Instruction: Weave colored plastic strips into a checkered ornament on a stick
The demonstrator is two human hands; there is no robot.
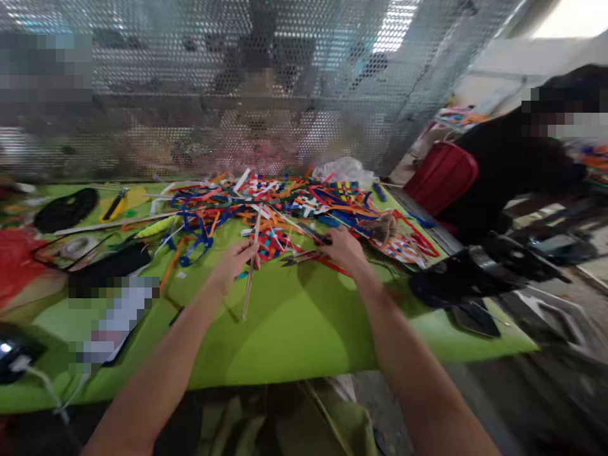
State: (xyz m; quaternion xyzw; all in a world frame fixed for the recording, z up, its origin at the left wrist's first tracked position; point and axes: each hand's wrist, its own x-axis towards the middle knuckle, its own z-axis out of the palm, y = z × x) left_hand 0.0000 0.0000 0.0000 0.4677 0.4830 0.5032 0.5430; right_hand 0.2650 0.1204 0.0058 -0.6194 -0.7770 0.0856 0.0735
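Note:
My left hand (243, 256) pinches a thin, pale wooden stick (250, 285), which stands steeply tilted over the green tabletop. To the right, my right hand (346, 248) is closed around the dark handles of what look like scissors (303, 257), their blades pointing left, low over the table. Between and behind my hands lies a small woven piece (273, 244) of red and blue strips. Beyond it spreads a heap of colourful strips (223, 196) and woven patches.
On the left lie a yellow cutter knife (114, 204), a roll of tape (78, 247), a black pouch (111, 269) and a phone (121, 320). A dark machine-like object (475, 269) is at the right edge, near a seated person (503, 158). Perforated metal (190, 95) stands behind.

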